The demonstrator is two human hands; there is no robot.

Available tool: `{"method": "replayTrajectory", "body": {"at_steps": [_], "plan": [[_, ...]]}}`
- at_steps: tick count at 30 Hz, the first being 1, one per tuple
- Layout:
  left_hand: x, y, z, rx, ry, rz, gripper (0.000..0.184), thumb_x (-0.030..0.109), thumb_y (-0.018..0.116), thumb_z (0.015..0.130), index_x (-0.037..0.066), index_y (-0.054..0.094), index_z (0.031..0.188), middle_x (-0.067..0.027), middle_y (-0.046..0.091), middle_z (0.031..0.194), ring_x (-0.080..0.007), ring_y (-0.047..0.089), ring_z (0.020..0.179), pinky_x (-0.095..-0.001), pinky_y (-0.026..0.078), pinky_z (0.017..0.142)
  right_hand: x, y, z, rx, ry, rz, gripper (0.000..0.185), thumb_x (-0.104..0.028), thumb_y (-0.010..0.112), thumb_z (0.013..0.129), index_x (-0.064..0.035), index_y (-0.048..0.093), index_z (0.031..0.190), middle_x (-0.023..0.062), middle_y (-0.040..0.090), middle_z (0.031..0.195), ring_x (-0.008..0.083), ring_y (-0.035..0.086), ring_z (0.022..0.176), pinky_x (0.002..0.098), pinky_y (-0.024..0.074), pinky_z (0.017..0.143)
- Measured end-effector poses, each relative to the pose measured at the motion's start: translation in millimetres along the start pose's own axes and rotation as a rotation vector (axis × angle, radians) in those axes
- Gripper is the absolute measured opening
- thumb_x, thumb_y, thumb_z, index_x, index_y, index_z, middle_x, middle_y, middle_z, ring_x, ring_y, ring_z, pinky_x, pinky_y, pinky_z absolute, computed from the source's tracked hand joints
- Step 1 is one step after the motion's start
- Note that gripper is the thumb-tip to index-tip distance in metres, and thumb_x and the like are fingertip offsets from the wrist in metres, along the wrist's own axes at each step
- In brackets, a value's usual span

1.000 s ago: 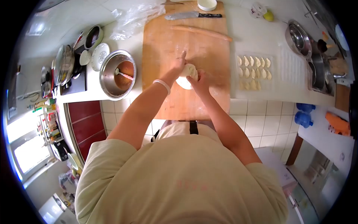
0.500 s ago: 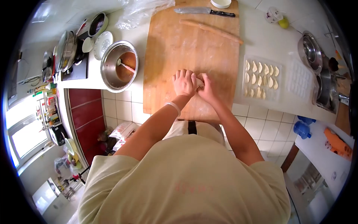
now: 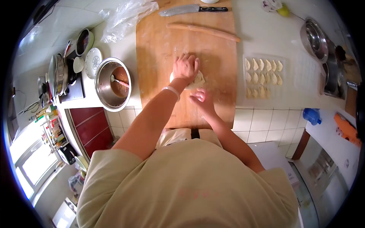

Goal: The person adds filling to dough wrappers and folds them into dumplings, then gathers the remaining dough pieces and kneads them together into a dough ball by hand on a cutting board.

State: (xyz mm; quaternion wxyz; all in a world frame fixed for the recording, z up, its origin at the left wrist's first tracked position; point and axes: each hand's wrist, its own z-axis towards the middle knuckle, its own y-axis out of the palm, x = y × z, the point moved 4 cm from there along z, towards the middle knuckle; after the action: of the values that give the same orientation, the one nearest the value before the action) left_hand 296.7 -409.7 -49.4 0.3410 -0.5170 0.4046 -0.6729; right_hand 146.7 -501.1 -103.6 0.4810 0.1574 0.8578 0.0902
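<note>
Pale dough point(image 3: 199, 80) lies on the wooden board point(image 3: 159, 49), partly hidden under my left hand point(image 3: 185, 68). That hand presses down on it with its fingers curled, and a pale band circles the wrist. My right hand point(image 3: 202, 100) is just below the dough, on the side nearer my body, apart from it. Its fingers are loosely bent and spread, with nothing seen between them. A rolling pin point(image 3: 203, 31) and a knife point(image 3: 190, 10) lie farther up the board.
Left of the board stands a metal bowl point(image 3: 99, 85) with reddish filling and a spoon, near a patterned plate point(image 3: 93, 62). Plastic wrap point(image 3: 125, 21) lies upper left. On the right are a tray of dumplings point(image 3: 263, 78) and metal basins point(image 3: 315, 40).
My right hand has come off the dough toward my body. My left hand now presses on the dough, which shows flatter around it. The camera view has shifted.
</note>
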Motion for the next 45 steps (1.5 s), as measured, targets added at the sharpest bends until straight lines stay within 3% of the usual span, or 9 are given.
{"method": "replayTrajectory", "body": {"at_steps": [8, 9, 11, 13, 17, 20, 27, 40, 45], "plan": [[-30, 11, -19, -0.099, -0.461, -0.4, 0.059, 0.056, 0.039, 0.094, 0.007, 0.067, 0.077, -0.0141, 0.067, 0.075, -0.0308, 0.064, 0.075, -0.0427, 0.05, 0.068, 7, 30, 37, -0.02, 0.071, 0.163, 0.042, -0.015, 0.075, 0.082, 0.0004, 0.051, 0.112, 0.0119, 0.062, 0.104, 0.0172, 0.065, 0.086, 0.031, 0.0541, 0.073], [-48, 15, -23, -0.085, -0.466, -0.395, 0.059, 0.056, 0.039, 0.094, 0.007, 0.067, 0.077, -0.0141, 0.067, 0.075, -0.0308, 0.064, 0.075, -0.0427, 0.05, 0.068, 0, 24, 31, 0.053, -0.16, -0.109, 0.042, -0.014, 0.074, 0.08, 0.0, 0.052, 0.113, 0.0133, 0.063, 0.105, 0.0213, 0.065, 0.088, 0.0338, 0.0535, 0.074], [-77, 38, -42, -0.572, -0.977, -1.234, 0.066, 0.061, 0.035, 0.094, 0.006, 0.065, 0.073, -0.0095, 0.065, 0.071, -0.0249, 0.06, 0.067, -0.0381, 0.048, 0.063, -14, 21, 18, 0.106, -0.393, -0.381, 0.042, -0.013, 0.074, 0.079, -0.0004, 0.053, 0.113, 0.0148, 0.063, 0.105, 0.0253, 0.065, 0.09, 0.0366, 0.0529, 0.076], [-62, 8, -52, -0.792, -1.007, -1.461, 0.07, 0.065, 0.033, 0.094, 0.007, 0.063, 0.072, -0.0065, 0.062, 0.068, -0.0204, 0.056, 0.063, -0.0342, 0.046, 0.06, -41, 40, -9, -0.06, -0.701, -0.963, 0.054, -0.011, 0.072, 0.074, -0.0015, 0.047, 0.12, 0.0209, 0.058, 0.106, 0.0373, 0.059, 0.096, 0.0445, 0.0495, 0.083], [-30, -6, -79, -0.672, -0.757, -0.87, 0.067, 0.058, 0.032, 0.098, 0.003, 0.065, 0.08, -0.0124, 0.065, 0.078, -0.0279, 0.062, 0.077, -0.0395, 0.048, 0.073, -42, 43, -7, -0.097, -0.601, -1.062, 0.049, -0.011, 0.067, 0.076, -0.0044, 0.05, 0.121, 0.0211, 0.056, 0.108, 0.0419, 0.056, 0.098, 0.0477, 0.0481, 0.082], [-16, -24, -99, -0.172, -0.414, -0.163, 0.042, 0.041, 0.039, 0.096, 0.008, 0.066, 0.094, -0.0159, 0.063, 0.105, -0.0366, 0.056, 0.101, -0.0452, 0.045, 0.083, -39, 38, -1, -0.145, -0.632, -0.988, 0.05, -0.011, 0.065, 0.078, -0.0053, 0.05, 0.125, 0.0213, 0.056, 0.108, 0.0418, 0.056, 0.098, 0.0485, 0.0479, 0.081], [9, -16, -104, 0.093, -0.197, 0.093, 0.021, 0.028, 0.051, 0.089, 0.012, 0.065, 0.088, -0.0088, 0.061, 0.091, -0.0289, 0.055, 0.092, -0.0435, 0.041, 0.079, -54, 0, 8, -0.331, -0.776, -0.884, 0.041, -0.009, 0.061, 0.082, -0.0023, 0.051, 0.122, 0.0207, 0.059, 0.108, 0.0393, 0.058, 0.091, 0.045, 0.0492, 0.08], [-9, -1, -7, -0.005, 0.019, 0.044, 0.015, 0.023, 0.053, 0.084, 0.011, 0.059, 0.076, -0.007, 0.059, 0.081, -0.0278, 0.056, 0.083, -0.0426, 0.04, 0.077, -30, -29, 21, 0.006, -0.102, -0.182, 0.026, 0.001, 0.05, 0.087, 0.0039, 0.05, 0.113, 0.013, 0.062, 0.093, 0.0167, 0.063, 0.074, 0.0287, 0.054, 0.065], [-18, 10, 6, -0.006, 0.006, 0.005, 0.02, 0.025, 0.054, 0.085, 0.01, 0.06, 0.072, -0.009, 0.066, 0.085, -0.0274, 0.062, 0.087, -0.0429, 0.046, 0.072, -28, 20, 28, -0.226, 0.032, -0.011, 0.014, -0.007, 0.059, 0.09, 0.0023, 0.055, 0.099, 0.0087, 0.062, 0.079, 0.015, 0.062, 0.067, 0.0263, 0.0506, 0.061]]}}
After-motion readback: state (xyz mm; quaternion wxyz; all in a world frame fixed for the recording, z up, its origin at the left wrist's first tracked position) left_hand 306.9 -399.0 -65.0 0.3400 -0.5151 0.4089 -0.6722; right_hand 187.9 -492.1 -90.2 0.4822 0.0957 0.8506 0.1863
